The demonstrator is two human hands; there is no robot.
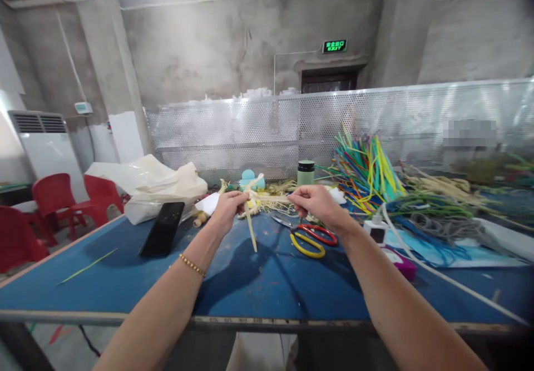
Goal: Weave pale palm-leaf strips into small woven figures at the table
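Both my hands are raised over the blue table and pinch pale straw-like strips stretched between them. My left hand is closed on one end, with a loose strip hanging down from it toward the table. My right hand is closed on the other end. Just below the right hand lie scissors with red and yellow handles. A heap of the same pale fibre lies behind my hands.
A black phone lies at the left, next to a white plastic bag. A green jar and a teal object stand at the back. Coloured strips and cords pile up at the right. Red chairs stand at left.
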